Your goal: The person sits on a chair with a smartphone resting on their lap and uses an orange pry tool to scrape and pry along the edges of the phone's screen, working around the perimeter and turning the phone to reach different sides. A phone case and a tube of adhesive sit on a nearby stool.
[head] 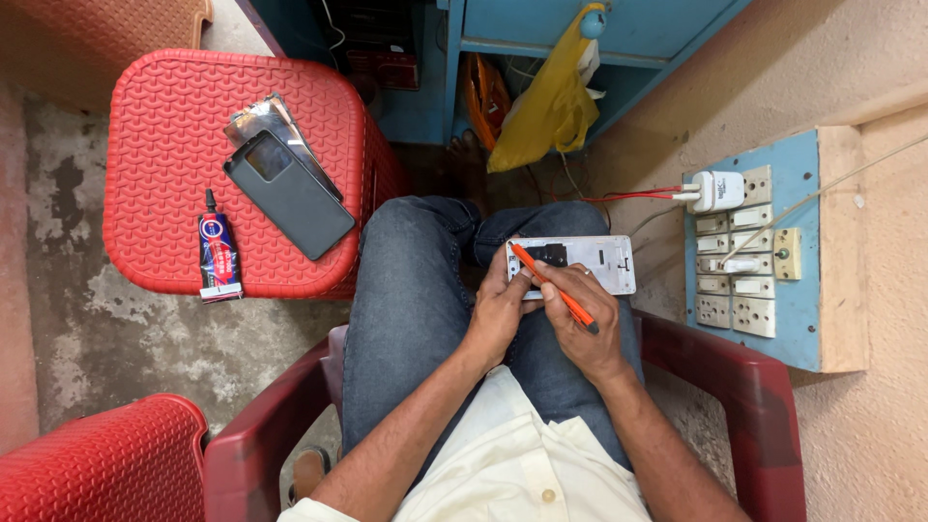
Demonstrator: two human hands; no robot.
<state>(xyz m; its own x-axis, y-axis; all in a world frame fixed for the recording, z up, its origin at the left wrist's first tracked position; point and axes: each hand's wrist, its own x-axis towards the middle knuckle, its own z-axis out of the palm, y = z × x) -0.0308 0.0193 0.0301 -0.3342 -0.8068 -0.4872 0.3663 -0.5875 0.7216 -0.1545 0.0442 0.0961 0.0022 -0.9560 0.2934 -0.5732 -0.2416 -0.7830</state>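
phone frame [580,263], a white opened handset body with a dark block near its left end, lies across the person's right thigh, its long axis running left to right and its far end reaching toward the switchboard [773,256] on the wall. left hand [498,309] clasps the near-left end of it from below, thumb laid over the edge, fingers closed on the frame. right hand [585,324] is pinched narrow around an orange screwdriver [553,287], whose shaft slants up and left so its tip meets the frame beside the dark block; this hand sits just behind the frame's near long edge, wrist bent inward. both forearms come in from the red chair [744,387]. well apart to the left, on the red stool [164,145], lie a dark phone back cover [290,193] and a glue tube [218,253] near its front edge.
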